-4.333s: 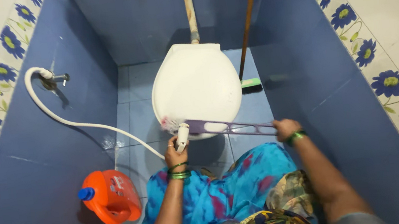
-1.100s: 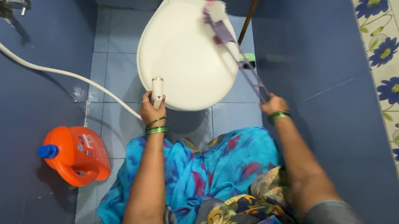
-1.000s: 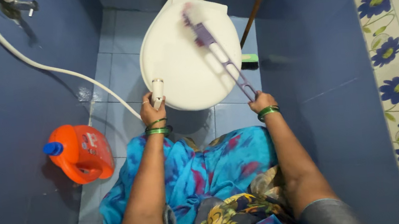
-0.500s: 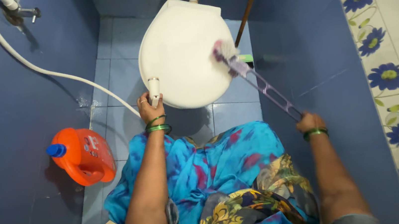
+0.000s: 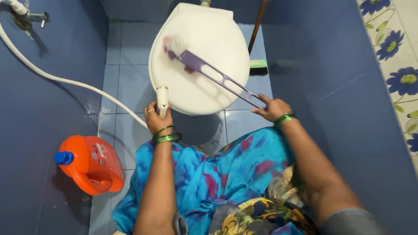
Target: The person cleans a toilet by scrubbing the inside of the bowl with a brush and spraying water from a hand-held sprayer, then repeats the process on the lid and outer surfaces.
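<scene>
The right hand is closed around the near end of a long purple plastic toilet brush with a slotted handle, fingers wrapped over the grip just in front of a green bangle on the wrist. From that hold the brush runs away from the person and to the left, its long axis lying on a diagonal from lower right to upper left across the closed white plastic toilet seat lid. The bristled head, pale and blurred, sits at the far upper-left end of the handle and rests on the lid near its left rear part, well apart from the hand that holds it. The left hand is wrapped around the small white spray nozzle of a white flexible hose; the nozzle stands nearly upright out of the fist, tip pointing away from the person and touching or just at the front left edge of the lid. The hose curves from the hand up the left side to a metal wall tap. An orange plastic jug with a blue cap stands on the blue tiled floor to the left of the left forearm. A brown wooden stick with a green brush head leans in the corner to the right of the toilet, against the blue tiled wall.
</scene>
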